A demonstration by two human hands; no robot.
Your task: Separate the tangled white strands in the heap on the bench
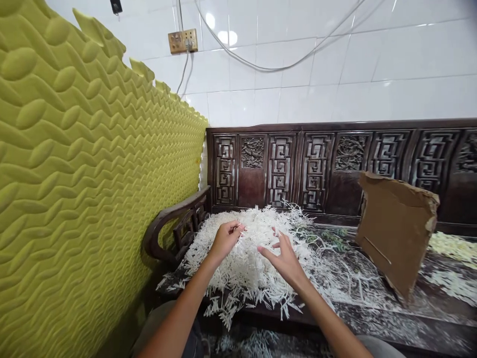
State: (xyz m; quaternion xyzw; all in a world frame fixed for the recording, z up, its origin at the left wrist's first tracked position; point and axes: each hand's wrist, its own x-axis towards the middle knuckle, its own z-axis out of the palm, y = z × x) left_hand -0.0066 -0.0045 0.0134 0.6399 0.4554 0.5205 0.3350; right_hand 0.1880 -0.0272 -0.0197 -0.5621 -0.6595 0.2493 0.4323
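Observation:
A large heap of thin, branching white sprigs (pixel 257 268), plastic-looking, lies on a dark wooden bench. Over the left part of the heap is my left hand (pixel 225 238), thumb and fingertips pinched together. Whatever is between them blends with the white pieces behind. My right hand (pixel 285 258) hovers over the heap's right side, thumb and fingers spread apart with a gap between them. White bits show close to its fingertips, but I cannot tell whether they touch. Some sprigs hang over the bench's front edge.
A torn brown cardboard piece (pixel 397 233) stands upright on the bench to the right, pale yellow pieces (pixel 454 248) beyond it. The carved backrest (pixel 251 186) rises behind. A curved armrest (pixel 160 228) and a yellow foam mat (pixel 93 174) bound the left side.

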